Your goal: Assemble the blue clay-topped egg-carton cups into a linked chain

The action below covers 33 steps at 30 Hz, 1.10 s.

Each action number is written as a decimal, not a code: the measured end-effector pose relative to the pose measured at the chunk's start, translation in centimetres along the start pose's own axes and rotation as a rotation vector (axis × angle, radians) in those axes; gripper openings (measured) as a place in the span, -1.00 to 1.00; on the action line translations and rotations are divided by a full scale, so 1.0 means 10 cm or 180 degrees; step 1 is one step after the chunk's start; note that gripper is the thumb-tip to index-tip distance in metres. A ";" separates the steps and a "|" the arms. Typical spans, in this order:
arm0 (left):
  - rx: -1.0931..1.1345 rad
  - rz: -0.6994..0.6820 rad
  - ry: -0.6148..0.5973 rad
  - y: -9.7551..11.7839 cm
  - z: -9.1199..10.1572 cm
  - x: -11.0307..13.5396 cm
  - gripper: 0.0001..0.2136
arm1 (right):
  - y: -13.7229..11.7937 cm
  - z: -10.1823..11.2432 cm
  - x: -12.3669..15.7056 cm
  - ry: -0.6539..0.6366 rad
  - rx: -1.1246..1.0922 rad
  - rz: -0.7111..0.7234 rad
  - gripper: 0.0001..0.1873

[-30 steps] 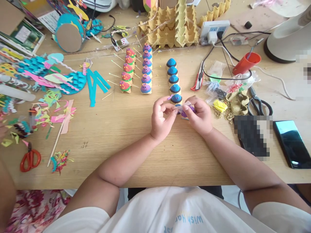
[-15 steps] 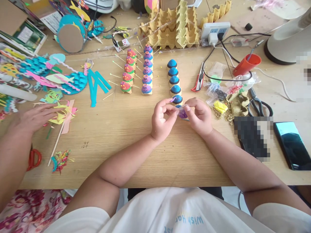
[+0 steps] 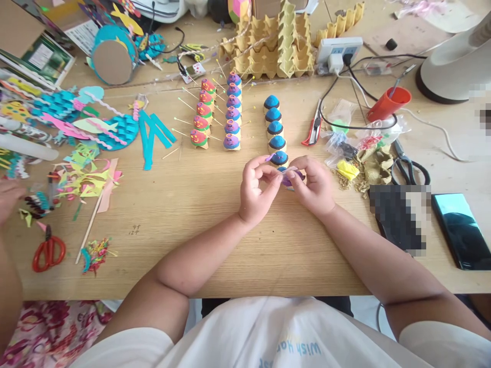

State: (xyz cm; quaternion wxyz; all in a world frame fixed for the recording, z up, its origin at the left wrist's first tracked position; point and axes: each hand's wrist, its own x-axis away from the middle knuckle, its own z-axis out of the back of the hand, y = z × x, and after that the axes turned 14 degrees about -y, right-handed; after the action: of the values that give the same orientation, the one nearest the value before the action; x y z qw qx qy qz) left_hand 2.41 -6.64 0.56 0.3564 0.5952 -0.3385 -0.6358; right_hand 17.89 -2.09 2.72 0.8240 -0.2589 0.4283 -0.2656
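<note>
My left hand (image 3: 255, 191) and my right hand (image 3: 316, 186) meet at the near end of a row of blue-topped egg-carton cups (image 3: 275, 128). Between both sets of fingertips is a small clear plastic bag with purple clay (image 3: 297, 178) in it, partly hidden by my right fingers. A small purple strip of clay (image 3: 273, 156) sticks up at my left index fingertip. Behind the hands, the nearest blue cup is partly covered. Left of this row stand a purple-and-blue row (image 3: 232, 115) and a red-and-green row (image 3: 201, 115), both with thin sticks poking out.
A red utility knife (image 3: 315, 122), clay bags (image 3: 345, 125), black scissors (image 3: 408, 166) and a phone (image 3: 462, 230) lie to the right. Egg cartons (image 3: 268, 46) and a power strip (image 3: 339, 48) are behind. Paper scraps (image 3: 88, 176), red-handled scissors (image 3: 48, 250) and another person's hand (image 3: 9, 199) are at left.
The other person's hand has drawn back leftward from the paper scraps, uncovering the red-handled scissors. My hands stay nearly in place; my right fingers have shifted slightly and more purple shows.
</note>
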 end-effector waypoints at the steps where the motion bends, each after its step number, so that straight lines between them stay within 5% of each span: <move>1: -0.0013 -0.0031 -0.0027 0.01 0.00 0.00 -0.58 | 0.00 0.00 0.00 -0.0012 0.0025 0.0054 -0.88; 12: 0.0213 0.0168 -0.0020 0.00 0.01 0.01 -0.65 | -0.02 0.01 0.02 -0.0224 0.0245 0.0337 -0.84; 19: 0.0098 0.0584 0.0664 -0.01 0.07 0.01 -0.65 | 0.28 0.13 0.05 0.0768 0.1105 -0.0789 -0.66; 25: -0.0048 0.0741 0.0567 0.00 0.10 0.02 -0.51 | 0.44 0.18 0.04 0.0464 0.1572 -0.1604 -0.60; 27: -0.0119 0.0743 0.0542 0.00 0.11 0.02 -0.47 | 0.41 0.17 0.05 0.0427 0.1661 -0.1437 -0.54; 33: -0.0063 0.0588 0.0373 -0.02 0.11 0.03 -0.41 | 0.26 0.11 0.06 0.0220 0.1306 0.0008 -0.44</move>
State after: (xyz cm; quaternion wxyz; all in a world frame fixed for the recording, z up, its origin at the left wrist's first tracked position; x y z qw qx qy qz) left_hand 1.30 -6.76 0.35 0.4385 0.5941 -0.3641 -0.5677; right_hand 19.65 -0.42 1.20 0.8446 -0.0759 0.3935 -0.3550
